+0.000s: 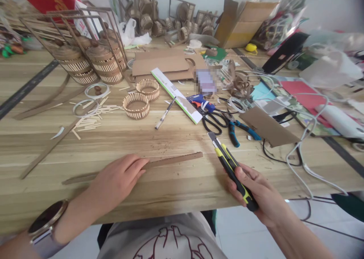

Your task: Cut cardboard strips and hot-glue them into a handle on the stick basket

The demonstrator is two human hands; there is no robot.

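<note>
My right hand (256, 190) is wrapped round a black and yellow utility knife (231, 168), its blade out and pointing up and to the left over the table's front part. My left hand (119, 179) rests on the table with its fingers together on a narrow brown cardboard strip (176, 159). The strip's right end reaches toward the knife without touching it; part of its left side is hidden under the hand. Beyond the hands lie a pen (165, 113) and two small round baskets (135, 105) of cardboard and pale sticks.
Scissors (214, 122), blue-handled pliers (240, 130), a glue gun (201, 102) and a white-green strip (176, 94) lie beyond the knife. Loose sticks (92, 116) and taller lidded baskets (105, 62) are at left. A white cable (304, 137) loops across the right side.
</note>
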